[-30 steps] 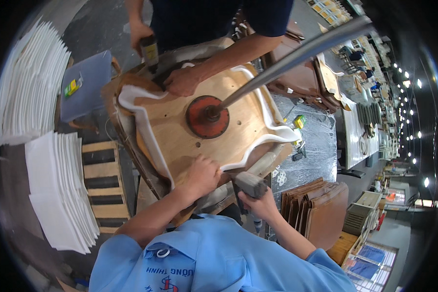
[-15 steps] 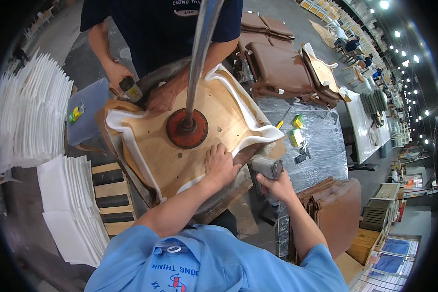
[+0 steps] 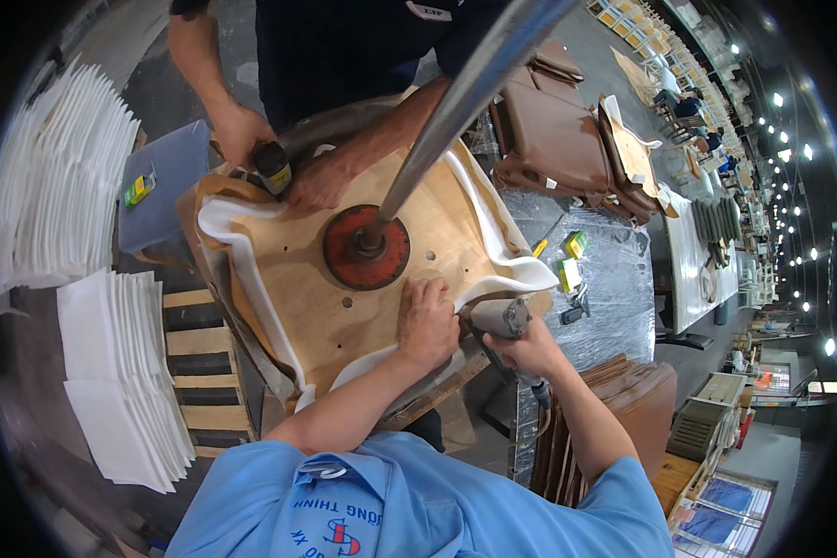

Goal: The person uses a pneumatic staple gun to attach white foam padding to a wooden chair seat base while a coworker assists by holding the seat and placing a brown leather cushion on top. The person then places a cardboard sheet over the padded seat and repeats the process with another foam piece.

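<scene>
– Where are the hands?
– The left hand point(image 3: 426, 321) lies flat, fingers spread, on the pale curved plywood seat panel point(image 3: 298, 279); the right hand point(image 3: 527, 352) is clamped round a grey staple gun point(image 3: 502, 318) at its white-foam edge point(image 3: 502, 274).
– And around it?
– A red steel disc point(image 3: 366, 247) on a pole point(image 3: 456, 102) pins the panel; white sheets point(image 3: 112, 372) are stacked left in a long lit workshop.

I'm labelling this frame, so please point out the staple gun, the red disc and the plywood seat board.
Staple gun point(image 3: 504, 318): head view, on its grey body.
Red disc point(image 3: 340, 265): head view, on its left face.
Seat board point(image 3: 293, 298): head view, on bare wood left of the disc.
</scene>
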### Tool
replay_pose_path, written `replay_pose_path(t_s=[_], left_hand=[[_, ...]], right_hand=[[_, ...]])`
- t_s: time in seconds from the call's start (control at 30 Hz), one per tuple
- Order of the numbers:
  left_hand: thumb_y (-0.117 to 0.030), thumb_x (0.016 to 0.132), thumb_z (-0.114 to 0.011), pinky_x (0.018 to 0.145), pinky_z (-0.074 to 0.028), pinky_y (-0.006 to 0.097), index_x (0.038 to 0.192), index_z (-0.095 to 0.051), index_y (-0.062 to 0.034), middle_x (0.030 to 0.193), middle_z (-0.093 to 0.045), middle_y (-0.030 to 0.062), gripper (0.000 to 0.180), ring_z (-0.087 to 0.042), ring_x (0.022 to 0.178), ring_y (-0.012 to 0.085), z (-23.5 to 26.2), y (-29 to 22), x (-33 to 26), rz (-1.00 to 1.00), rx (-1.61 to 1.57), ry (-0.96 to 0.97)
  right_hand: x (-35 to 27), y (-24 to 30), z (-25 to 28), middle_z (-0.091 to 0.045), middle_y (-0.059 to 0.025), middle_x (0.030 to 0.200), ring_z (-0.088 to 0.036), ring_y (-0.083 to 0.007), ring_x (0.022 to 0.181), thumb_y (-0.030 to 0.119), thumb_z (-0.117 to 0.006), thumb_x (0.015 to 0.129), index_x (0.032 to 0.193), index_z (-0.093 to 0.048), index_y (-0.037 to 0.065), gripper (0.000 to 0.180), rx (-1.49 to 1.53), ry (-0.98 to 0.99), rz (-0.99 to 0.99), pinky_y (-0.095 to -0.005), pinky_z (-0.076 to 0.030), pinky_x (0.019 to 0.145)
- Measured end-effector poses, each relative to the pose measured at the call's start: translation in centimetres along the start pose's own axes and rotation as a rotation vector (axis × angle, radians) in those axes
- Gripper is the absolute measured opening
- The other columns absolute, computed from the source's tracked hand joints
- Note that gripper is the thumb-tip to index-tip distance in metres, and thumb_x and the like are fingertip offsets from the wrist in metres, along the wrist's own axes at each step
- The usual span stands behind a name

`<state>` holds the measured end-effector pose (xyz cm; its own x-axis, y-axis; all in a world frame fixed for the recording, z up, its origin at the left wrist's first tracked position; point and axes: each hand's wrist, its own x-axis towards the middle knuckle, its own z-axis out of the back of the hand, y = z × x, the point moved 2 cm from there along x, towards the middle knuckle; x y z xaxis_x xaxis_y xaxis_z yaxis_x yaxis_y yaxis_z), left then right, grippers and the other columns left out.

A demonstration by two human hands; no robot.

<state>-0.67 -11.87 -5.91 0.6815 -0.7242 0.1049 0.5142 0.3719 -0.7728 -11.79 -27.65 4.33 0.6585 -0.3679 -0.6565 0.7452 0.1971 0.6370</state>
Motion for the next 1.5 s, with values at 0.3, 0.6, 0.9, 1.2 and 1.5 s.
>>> replay_pose_path(t_s=[0.3, 0.6, 0.9, 1.2, 1.5], left_hand=[[-0.017, 0.089, -0.075, 0.135, -0.019, 0.062, 0.097, -0.076, 0.0028, 0.147, -0.054, 0.0188, 0.021, -0.045, 0.145, 0.0406, 0.0, 0.1, -0.1, -0.012, -0.005, 0.001], [-0.026, 0.088, -0.082, 0.134, -0.019, 0.063, 0.097, -0.081, 0.0029, 0.15, -0.055, 0.0186, 0.031, -0.042, 0.147, 0.0426, 1.8, -0.7, -1.1, -0.026, 0.043, 0.108], [-0.032, 0.091, -0.079, 0.135, -0.016, 0.062, 0.101, -0.084, -0.0019, 0.153, -0.055, 0.016, 0.032, -0.037, 0.154, 0.0401, 1.1, 0.6, -2.0, -0.033, 0.056, 0.039], [-0.025, 0.091, -0.075, 0.136, -0.016, 0.061, 0.099, -0.083, -0.0017, 0.154, -0.056, 0.0158, 0.026, -0.037, 0.157, 0.0392, 0.7, 0.8, -1.8, 0.018, 0.011, 0.028], [-0.022, 0.089, -0.079, 0.134, -0.016, 0.064, 0.095, -0.081, -0.0007, 0.156, -0.054, 0.0185, 0.022, -0.037, 0.158, 0.0418, 0.9, 1.0, -1.8, -0.035, 0.024, -0.003]], right_hand=[[0.6, 1.3, -0.3, -0.077, -0.0068, 0.092, -0.07, -0.0176, 0.068, 0.019, -0.087, 0.096, 0.128, -0.074, 0.004, 0.038, -0.086, 0.05, -0.051, -0.0343, -0.058, 0.063], [1.0, 0.7, -0.8, -0.081, -0.0152, 0.119, -0.078, -0.0314, 0.109, 0.021, -0.089, 0.091, 0.134, -0.071, 0.004, 0.049, -0.303, -0.073, 0.342, -0.0412, -0.061, 0.096], [-0.7, 0.4, -0.6, -0.075, -0.0046, 0.09, -0.065, -0.0113, 0.062, 0.021, -0.089, 0.094, 0.13, -0.072, 0.004, 0.044, -0.112, -0.024, 0.055, -0.0322, -0.055, 0.058], [-0.4, 0.8, -1.3, -0.075, -0.0041, 0.089, -0.065, -0.0119, 0.062, 0.019, -0.088, 0.093, 0.136, -0.072, 0.005, 0.048, -0.102, 0.028, -0.006, -0.0327, -0.055, 0.059], [-0.2, 1.8, -2.1, -0.081, -0.0125, 0.114, -0.077, -0.0242, 0.099, 0.019, -0.089, 0.092, 0.136, -0.072, 0.005, 0.049, -0.216, -0.006, 0.122, -0.0386, -0.061, 0.088]])
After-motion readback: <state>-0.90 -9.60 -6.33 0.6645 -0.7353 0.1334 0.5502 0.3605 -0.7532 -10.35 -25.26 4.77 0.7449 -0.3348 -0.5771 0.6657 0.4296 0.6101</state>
